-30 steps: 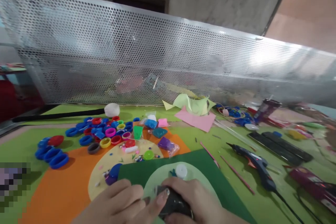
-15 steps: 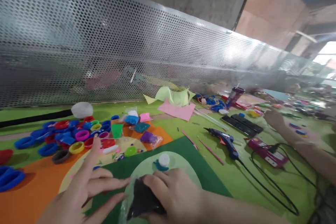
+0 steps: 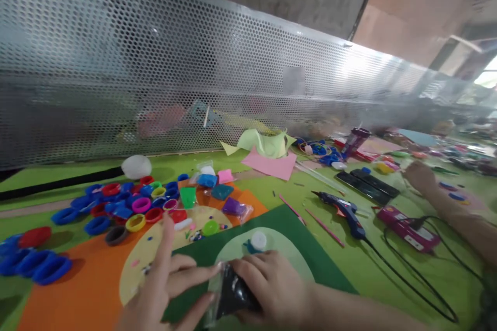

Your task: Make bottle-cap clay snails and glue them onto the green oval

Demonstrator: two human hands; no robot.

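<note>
My right hand (image 3: 272, 289) is wrapped round a small clear bag of black stuff (image 3: 233, 294) at the bottom centre. My left hand (image 3: 171, 284) pinches the bag's left edge with thumb and middle fingers, its forefinger raised. Both are over a pale green disc (image 3: 283, 251) that lies on a dark green sheet (image 3: 295, 225). A white bottle cap (image 3: 258, 240) sits on the disc just past my right fingers.
Several blue, red and yellow rings (image 3: 128, 204) and small clay bags (image 3: 221, 191) lie on an orange sheet (image 3: 77, 289). A blue glue gun (image 3: 344, 212) with its cord lies to the right. Another person's hand (image 3: 421, 176) reaches in at far right. A perforated metal screen (image 3: 194, 72) closes the back.
The view swung right and then steadied. My left hand let go of its flat grip and now pinches the bag's edge with a raised forefinger. My right hand kept hold of the bag.
</note>
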